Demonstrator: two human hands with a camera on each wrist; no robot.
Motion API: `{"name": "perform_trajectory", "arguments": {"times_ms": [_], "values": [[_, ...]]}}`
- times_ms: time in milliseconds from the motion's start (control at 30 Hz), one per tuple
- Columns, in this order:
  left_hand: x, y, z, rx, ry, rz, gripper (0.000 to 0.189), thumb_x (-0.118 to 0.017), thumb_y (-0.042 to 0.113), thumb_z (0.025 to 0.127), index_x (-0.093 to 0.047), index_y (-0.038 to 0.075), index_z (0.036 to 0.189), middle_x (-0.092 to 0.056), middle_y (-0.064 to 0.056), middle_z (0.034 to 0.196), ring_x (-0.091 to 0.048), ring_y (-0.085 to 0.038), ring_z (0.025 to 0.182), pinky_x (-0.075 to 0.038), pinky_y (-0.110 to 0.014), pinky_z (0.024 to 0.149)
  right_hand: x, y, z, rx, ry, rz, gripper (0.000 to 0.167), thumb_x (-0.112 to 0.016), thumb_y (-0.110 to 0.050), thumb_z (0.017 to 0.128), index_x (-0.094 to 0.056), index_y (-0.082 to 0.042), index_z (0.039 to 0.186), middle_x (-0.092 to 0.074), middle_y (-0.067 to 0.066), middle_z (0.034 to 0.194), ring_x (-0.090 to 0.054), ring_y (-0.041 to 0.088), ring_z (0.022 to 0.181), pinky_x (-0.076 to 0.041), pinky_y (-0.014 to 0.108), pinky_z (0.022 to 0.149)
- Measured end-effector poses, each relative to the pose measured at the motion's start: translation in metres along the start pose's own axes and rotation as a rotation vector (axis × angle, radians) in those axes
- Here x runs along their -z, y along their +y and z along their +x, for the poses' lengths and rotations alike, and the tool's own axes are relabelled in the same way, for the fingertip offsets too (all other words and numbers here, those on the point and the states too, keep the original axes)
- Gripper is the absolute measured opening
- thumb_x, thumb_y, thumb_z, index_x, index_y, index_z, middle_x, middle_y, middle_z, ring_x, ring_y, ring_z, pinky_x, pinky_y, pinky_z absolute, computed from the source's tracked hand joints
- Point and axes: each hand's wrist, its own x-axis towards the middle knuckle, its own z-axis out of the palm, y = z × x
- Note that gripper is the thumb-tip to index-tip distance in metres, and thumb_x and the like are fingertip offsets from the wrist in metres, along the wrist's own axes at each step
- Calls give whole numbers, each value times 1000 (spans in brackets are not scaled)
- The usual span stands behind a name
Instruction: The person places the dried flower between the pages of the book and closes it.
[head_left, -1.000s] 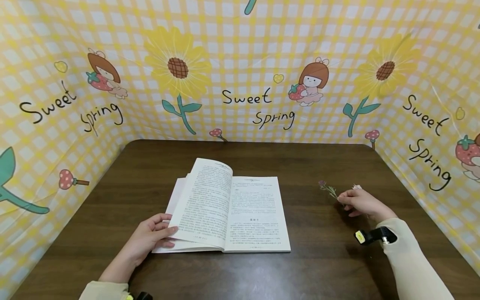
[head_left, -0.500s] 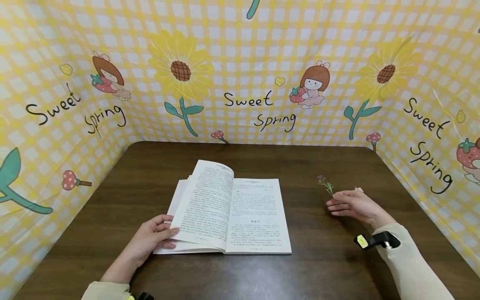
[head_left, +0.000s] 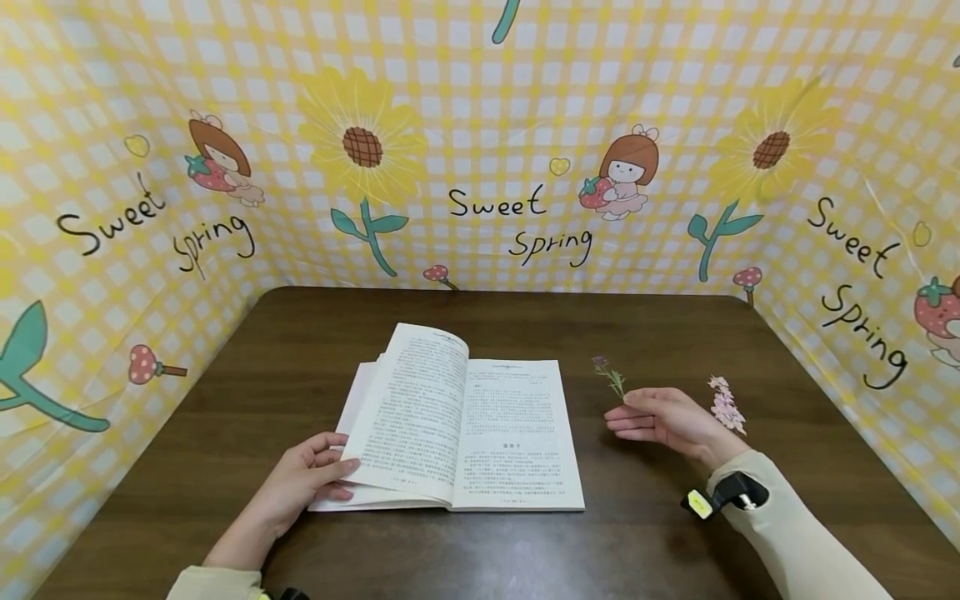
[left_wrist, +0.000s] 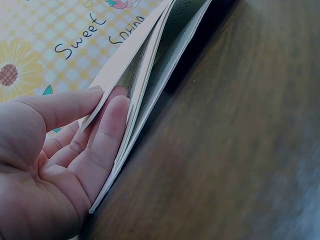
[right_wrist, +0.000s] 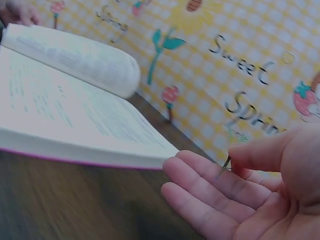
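An open book point(head_left: 513, 433) lies on the dark wooden table, its left-hand pages lifted and curving. My left hand point(head_left: 303, 479) pinches those raised pages at their lower left edge; in the left wrist view the thumb is on the outer side of a page point(left_wrist: 132, 47) and the fingers are tucked behind it. To the right of the book, my right hand point(head_left: 667, 421) pinches the thin stem of a small purple flower sprig point(head_left: 615, 381) between thumb and index finger, palm turned up. The sprig's blossom points up and left, towards the book.
A pink flower sprig point(head_left: 726, 406) lies on the table point(head_left: 525, 325) just beyond my right wrist. Yellow checked cloth point(head_left: 495, 108) with printed sunflowers walls the table at the back and both sides. A wrist camera point(head_left: 723, 496) sits on my right sleeve.
My right hand has lifted the purple flower sprig and carried it left towards the book, uncovering the pink sprig. My left hand keeps its hold on the pages.
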Motion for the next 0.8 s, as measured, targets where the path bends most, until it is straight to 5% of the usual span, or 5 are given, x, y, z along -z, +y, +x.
{"name": "perform_trajectory", "arguments": {"times_ms": [800], "values": [[2, -1, 0, -2, -12, 9, 45, -66, 3, 95, -41, -14, 128, -68, -7, 97, -67, -17, 80, -59, -34, 68, -80, 16, 46, -61, -90, 32, 41, -45, -7, 106, -36, 22, 132, -70, 23, 110, -71, 26, 97, -55, 42, 88]]}}
